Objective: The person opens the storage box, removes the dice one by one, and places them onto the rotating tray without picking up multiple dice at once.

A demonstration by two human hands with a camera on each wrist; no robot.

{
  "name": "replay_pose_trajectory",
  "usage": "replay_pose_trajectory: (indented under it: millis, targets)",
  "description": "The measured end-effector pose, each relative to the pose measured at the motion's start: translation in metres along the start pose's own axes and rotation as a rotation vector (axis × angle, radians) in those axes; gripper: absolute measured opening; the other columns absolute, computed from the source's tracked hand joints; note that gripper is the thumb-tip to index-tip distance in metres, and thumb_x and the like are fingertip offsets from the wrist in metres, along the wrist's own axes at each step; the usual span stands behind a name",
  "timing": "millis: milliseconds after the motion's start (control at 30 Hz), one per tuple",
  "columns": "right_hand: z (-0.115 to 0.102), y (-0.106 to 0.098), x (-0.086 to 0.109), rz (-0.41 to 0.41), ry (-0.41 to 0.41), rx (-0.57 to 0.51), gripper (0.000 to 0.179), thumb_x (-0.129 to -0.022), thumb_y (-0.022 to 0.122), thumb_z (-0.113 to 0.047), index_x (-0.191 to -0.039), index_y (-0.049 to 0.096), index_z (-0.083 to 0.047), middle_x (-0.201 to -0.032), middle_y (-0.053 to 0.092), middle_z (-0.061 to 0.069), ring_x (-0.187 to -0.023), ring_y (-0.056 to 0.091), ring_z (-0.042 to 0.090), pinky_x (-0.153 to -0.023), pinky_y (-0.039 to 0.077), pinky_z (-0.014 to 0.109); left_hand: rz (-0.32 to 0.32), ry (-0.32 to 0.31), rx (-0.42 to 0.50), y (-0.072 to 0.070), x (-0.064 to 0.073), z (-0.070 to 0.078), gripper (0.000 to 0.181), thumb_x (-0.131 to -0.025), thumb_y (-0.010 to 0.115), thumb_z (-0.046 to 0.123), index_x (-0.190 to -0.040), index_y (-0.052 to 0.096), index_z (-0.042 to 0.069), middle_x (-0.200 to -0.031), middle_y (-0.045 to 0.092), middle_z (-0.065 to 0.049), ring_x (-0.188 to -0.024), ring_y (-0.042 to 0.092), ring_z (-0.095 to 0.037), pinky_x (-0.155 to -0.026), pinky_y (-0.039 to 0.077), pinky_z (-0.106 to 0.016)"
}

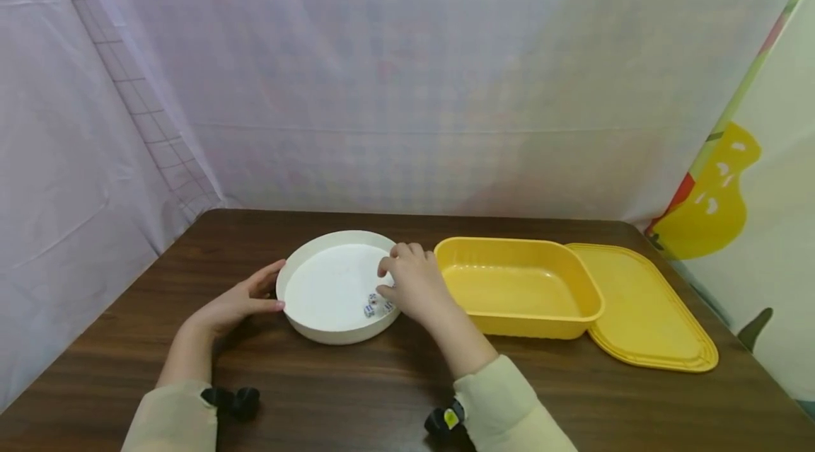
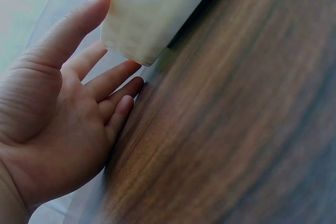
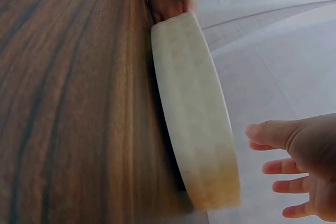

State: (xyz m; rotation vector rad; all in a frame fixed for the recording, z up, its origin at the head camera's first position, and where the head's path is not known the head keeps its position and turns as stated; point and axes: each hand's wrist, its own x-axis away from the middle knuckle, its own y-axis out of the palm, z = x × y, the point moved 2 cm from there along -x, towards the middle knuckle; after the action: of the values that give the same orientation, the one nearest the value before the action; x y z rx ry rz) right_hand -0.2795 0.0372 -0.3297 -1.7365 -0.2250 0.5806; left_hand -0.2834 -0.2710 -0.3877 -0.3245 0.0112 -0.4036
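Note:
A round white tray with a low rim rests on the dark wooden table. Several small white pieces with blue marks lie inside it near the right front; their kind is too small to make out. My left hand touches the tray's left side, thumb near the upper rim and straight fingers lower down the wall. Over the tray's right edge hovers my right hand, close above the small pieces. In the right wrist view its thumb and fingers are spread apart with nothing between them.
Right of the tray stands a deep yellow rectangular container, close to my right hand. A flat yellow lid lies beyond it, partly beside its right end. White cloth hangs behind the table's back edge.

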Motion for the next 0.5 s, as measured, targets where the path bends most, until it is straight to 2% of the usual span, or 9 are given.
replay_pose_trajectory:
  millis: [500]
  targets:
    - [0.026,-0.016,0.015,0.078,-0.011,-0.020,0.020,-0.083,0.076,-0.031,-0.094,0.070,-0.015,-0.110,0.057,0.009,-0.107,0.047,0.031,-0.086,0.037,0.048,0.006,-0.012,-0.021,0.000,0.001,0.006,0.084,-0.090,0.065,0.015,-0.153,0.010,0.002,-0.153,0.013,-0.030,-0.140,0.008,-0.043,-0.107,0.005,-0.062]
